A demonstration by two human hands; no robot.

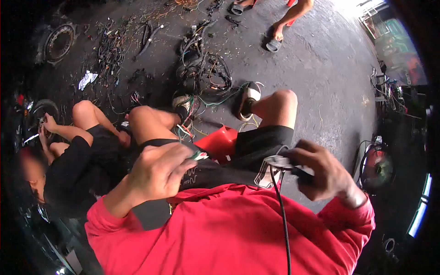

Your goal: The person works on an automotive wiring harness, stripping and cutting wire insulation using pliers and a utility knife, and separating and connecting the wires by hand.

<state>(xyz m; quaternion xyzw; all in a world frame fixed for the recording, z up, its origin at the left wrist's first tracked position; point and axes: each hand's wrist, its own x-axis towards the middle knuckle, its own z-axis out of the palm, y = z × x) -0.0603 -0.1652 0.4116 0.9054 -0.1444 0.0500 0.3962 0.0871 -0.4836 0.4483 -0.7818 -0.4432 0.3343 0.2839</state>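
Observation:
My left hand [160,170] is closed in a pinch above my lap. From its fingertips sticks a short bundle of wires [200,156] with green, white and red showing; its exact ends are too small to make out. My right hand [318,169], smeared a little by motion, is wrapped round a pair of pliers [277,161] with a metal head and dark handles. The head of the pliers points left, apart from the wires. A thin black cable [283,213] runs down over my red shirt from near the pliers.
A red plastic seat [220,142] shows between my legs. Tangled wiring harnesses [206,73] lie by my feet, with more scraps [112,50] and a white cloth [87,79] farther left. A person in black [82,169] sits close on my left. Another person's sandalled foot [275,41] is ahead.

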